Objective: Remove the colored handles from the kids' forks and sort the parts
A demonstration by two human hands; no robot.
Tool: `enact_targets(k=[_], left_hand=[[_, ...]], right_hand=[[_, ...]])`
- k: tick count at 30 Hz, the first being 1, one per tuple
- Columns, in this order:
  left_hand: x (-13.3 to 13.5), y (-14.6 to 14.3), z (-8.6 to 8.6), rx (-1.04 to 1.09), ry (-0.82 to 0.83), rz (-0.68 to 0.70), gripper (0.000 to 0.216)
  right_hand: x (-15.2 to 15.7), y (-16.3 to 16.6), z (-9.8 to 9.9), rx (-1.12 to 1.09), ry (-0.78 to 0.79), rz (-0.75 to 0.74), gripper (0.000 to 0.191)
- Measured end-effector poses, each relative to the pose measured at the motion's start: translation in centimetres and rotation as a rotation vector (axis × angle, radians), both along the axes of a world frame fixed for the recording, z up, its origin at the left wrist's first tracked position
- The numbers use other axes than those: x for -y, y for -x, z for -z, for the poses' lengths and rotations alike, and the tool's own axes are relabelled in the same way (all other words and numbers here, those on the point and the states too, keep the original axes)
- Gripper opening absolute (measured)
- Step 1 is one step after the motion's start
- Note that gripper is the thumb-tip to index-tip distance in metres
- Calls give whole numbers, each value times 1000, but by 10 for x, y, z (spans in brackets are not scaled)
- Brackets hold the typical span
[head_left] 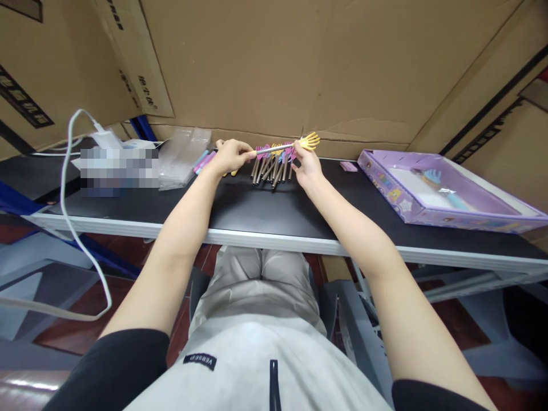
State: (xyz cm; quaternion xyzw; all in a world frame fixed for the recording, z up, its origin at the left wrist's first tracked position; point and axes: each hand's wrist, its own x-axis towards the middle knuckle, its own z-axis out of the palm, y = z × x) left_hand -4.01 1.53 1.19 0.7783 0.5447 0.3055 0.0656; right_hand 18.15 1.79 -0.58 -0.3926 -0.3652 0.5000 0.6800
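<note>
A back scratcher [274,149] with a metal rod and a yellow hand-shaped head is held level between my two hands, above the dark tabletop. My left hand [231,156] is closed round its left end, where a bit of yellow shows at the fingers. Near the yellow head, my right hand [308,165] pinches the other end. Just below lies a bunch of metal rods [274,171] with pink, blue and yellow hand-shaped heads, partly hidden by the held one. Pink and blue handles [202,162] lie beside my left wrist.
A purple display box [411,212] with a blue-headed scratcher inside stands at the right. Clear plastic bags [177,160] lie to the left, near a white charger [107,138] with a looping cable. Cardboard [274,68] walls the table's back. A small pink packet [348,166] lies near the box.
</note>
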Motion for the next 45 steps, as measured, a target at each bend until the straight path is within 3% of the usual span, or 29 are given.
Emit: enact_targets(k=[5,9,13,17,21,25,31,33,38,45], left_hand=[[2,28,-6,30,-6,-125,26],[-5,59,-3,93,-42,-280,29],[-16,74,5,110,-97,-314,48],[-17,78,8,88,-117,-294,67],[-9,77,3,39,-141,-322,68],[-3,65,-2,30,-159,-253,59],[2,14,-3,-30,-215,-66,26],[5,2,-1,-51,-234,-34,18],[5,-3,4,-51,-204,-30,15],[5,-16,11,-55,-203,32,20]], right_hand=[[-3,-27,-30,-187,65,130,18],[-6,-80,-49,-321,116,278,27],[-7,-102,-46,-365,130,323,31],[-8,-91,-37,-402,114,312,28],[-11,-88,-34,-426,95,340,26],[-10,-73,-32,-387,83,321,25],[12,5,-6,-189,110,33,16],[17,20,2,-163,136,2,17],[15,17,10,-109,130,41,17],[-4,5,10,-81,15,5,36]])
